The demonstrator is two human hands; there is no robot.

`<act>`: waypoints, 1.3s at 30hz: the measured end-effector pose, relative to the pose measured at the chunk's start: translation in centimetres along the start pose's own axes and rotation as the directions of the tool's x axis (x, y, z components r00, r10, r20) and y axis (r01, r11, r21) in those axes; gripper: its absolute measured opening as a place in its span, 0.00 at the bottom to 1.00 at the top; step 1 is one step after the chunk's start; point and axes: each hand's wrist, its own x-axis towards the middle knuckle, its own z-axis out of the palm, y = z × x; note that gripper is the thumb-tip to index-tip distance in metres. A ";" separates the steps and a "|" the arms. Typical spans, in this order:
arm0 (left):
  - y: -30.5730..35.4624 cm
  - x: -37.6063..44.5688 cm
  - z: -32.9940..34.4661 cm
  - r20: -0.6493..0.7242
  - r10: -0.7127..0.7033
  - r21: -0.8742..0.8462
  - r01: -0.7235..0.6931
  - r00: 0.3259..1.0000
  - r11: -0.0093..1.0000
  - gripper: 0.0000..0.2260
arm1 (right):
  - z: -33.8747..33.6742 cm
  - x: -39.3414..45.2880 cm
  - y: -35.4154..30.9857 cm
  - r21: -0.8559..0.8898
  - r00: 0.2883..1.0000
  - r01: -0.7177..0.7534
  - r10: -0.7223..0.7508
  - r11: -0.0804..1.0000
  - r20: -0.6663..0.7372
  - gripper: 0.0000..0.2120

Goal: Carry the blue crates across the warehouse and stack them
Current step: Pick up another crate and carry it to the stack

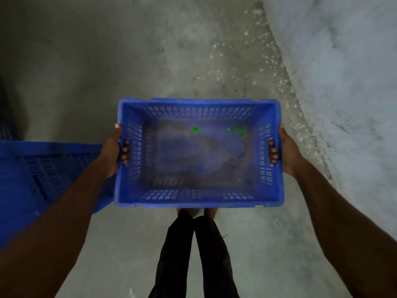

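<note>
A blue slotted plastic crate (199,201) hangs level above the concrete floor in front of my legs. My left hand (113,151) grips its left handle slot, fingers curled through into the inside. My right hand (283,151) grips the right handle slot the same way. The crate's floor is dirty, with a few small green scraps (238,131) near its far right corner. A second blue crate (43,168) lies low at the left, partly behind my left forearm.
A rough whitish wall (343,82) runs along the right side, meeting the grey concrete floor (129,50) in a curved line. Dark shapes sit at the far left edge. My dark trouser legs (193,254) and bare feet show below the crate.
</note>
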 end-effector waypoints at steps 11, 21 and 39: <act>9.8 -26.6 -0.1 -0.055 0.100 0.083 -0.096 0.993 0.992 0.29 | -3.2 -25.6 -6.4 -0.036 0.987 0.129 -0.132 0.991 -0.092 0.33; 12.9 -37.3 1.5 -0.006 0.247 0.226 -0.240 0.969 0.944 0.29 | -7.0 -38.8 -4.6 0.050 0.940 0.261 -0.243 0.964 -0.239 0.32; 12.0 -43.0 19.1 0.587 0.123 0.588 -0.526 0.800 0.614 0.27 | -9.7 -57.4 22.4 0.521 0.739 0.408 0.064 0.750 -0.671 0.32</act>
